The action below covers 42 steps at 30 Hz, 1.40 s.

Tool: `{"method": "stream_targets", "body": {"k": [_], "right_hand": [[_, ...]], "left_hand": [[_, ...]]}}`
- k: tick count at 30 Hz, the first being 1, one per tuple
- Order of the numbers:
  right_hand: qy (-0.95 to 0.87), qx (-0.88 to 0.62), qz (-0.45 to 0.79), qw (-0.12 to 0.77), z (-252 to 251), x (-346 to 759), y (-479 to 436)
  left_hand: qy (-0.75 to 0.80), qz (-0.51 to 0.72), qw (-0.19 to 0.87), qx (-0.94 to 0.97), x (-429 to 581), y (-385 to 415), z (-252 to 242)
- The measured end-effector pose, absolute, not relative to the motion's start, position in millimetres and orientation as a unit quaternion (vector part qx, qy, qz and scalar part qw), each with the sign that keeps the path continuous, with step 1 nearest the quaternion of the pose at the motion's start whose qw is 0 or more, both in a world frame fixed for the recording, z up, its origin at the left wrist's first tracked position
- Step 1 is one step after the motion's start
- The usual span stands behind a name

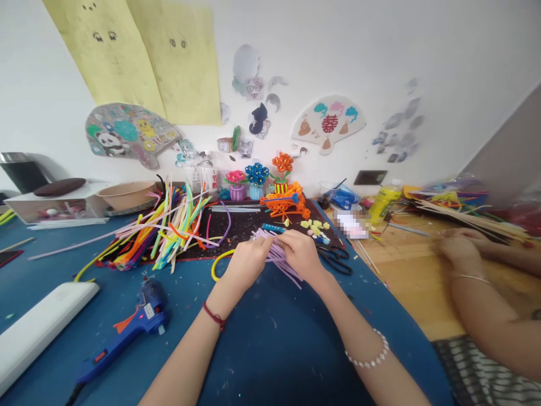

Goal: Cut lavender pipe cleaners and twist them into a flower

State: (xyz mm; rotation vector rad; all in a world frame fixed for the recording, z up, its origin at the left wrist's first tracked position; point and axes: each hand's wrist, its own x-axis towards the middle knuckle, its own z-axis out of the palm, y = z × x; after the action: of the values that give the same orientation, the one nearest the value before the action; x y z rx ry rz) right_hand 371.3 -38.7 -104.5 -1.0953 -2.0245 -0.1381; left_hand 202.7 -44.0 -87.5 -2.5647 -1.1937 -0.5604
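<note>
Both my hands meet over a bundle of light purple pipe cleaners (pixel 282 260) in the middle of the table. My left hand (pixel 250 259) pinches at the bundle's upper left end. Fingers of my right hand (pixel 299 254) are closed on the same purple stems, whose loose ends stick out below it. The fingertips touch, so the exact grip is partly hidden. Just left of my left hand curves a yellow pipe cleaner (pixel 217 266). Black-handled scissors (pixel 338 260) lie right of my right hand. Small pale yellow pieces (pixel 315 226) sit behind it.
A blue glue gun (pixel 146 316) and a white box-like bar (pixel 46 327) lie at left. Many coloured pipe cleaners (pixel 177 225) are piled behind. Small potted flowers (pixel 257 180) stand by the wall. At right, another person's hands (pixel 460 248) work beside a yellow bottle (pixel 385 201).
</note>
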Motion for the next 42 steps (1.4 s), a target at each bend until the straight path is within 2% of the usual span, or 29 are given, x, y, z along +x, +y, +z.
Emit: {"method": "stream_targets", "body": {"k": [3, 7, 14, 17, 20, 23, 26, 29, 31, 34, 37, 40, 42], "right_hand": [[-0.815, -0.422, -0.061, 0.393, -102.7, 375.1, -39.2], [-0.838, -0.379, -0.054, 0.389, -96.9, 382.5, -39.3], [-0.84, -0.311, -0.061, 0.44, -89.0, 386.9, -41.4], [-0.821, -0.322, -0.063, 0.468, -89.5, 386.8, -43.0], [-0.796, -0.356, 0.012, 0.489, -91.7, 384.8, -41.9], [-0.75, -0.41, 0.185, 0.485, -94.1, 381.6, -37.9], [-0.69, -0.426, 0.363, 0.458, -95.9, 380.6, -34.2], [-0.673, -0.406, 0.447, 0.427, -95.7, 382.0, -34.4], [-0.667, -0.384, 0.491, 0.408, -94.4, 383.2, -36.5], [-0.66, -0.352, 0.538, 0.388, -91.4, 384.4, -40.0], [-0.656, -0.334, 0.557, 0.385, -88.7, 385.3, -41.8], [-0.665, -0.347, 0.53, 0.396, -86.4, 385.6, -42.5], [-0.692, -0.373, 0.467, 0.406, -85.2, 385.1, -42.8]], "left_hand": [[-0.397, -0.254, 0.048, -0.88, 203.8, -43.5, -86.6], [-0.379, -0.357, -0.146, -0.841, 206.0, -44.1, -82.5], [-0.347, -0.387, -0.591, -0.616, 211.2, -52.9, -73.7], [-0.315, -0.354, -0.666, -0.576, 210.8, -54.5, -69.9], [-0.344, -0.375, -0.581, -0.636, 209.4, -51.9, -69.9], [-0.399, -0.394, -0.341, -0.754, 208.2, -49.3, -73.0], [-0.39, -0.358, -0.094, -0.843, 206.2, -50.5, -75.3], [-0.344, -0.286, 0.072, -0.891, 202.7, -53.6, -75.0], [-0.315, -0.251, 0.134, -0.906, 200.8, -54.8, -74.7], [-0.296, -0.251, 0.136, -0.912, 201.5, -55.1, -76.6], [-0.317, -0.304, 0.055, -0.897, 206.3, -55.9, -79.9], [-0.35, -0.343, -0.034, -0.871, 211.2, -57.7, -80.6], [-0.362, -0.364, -0.089, -0.853, 213.2, -58.2, -79.5]]}}
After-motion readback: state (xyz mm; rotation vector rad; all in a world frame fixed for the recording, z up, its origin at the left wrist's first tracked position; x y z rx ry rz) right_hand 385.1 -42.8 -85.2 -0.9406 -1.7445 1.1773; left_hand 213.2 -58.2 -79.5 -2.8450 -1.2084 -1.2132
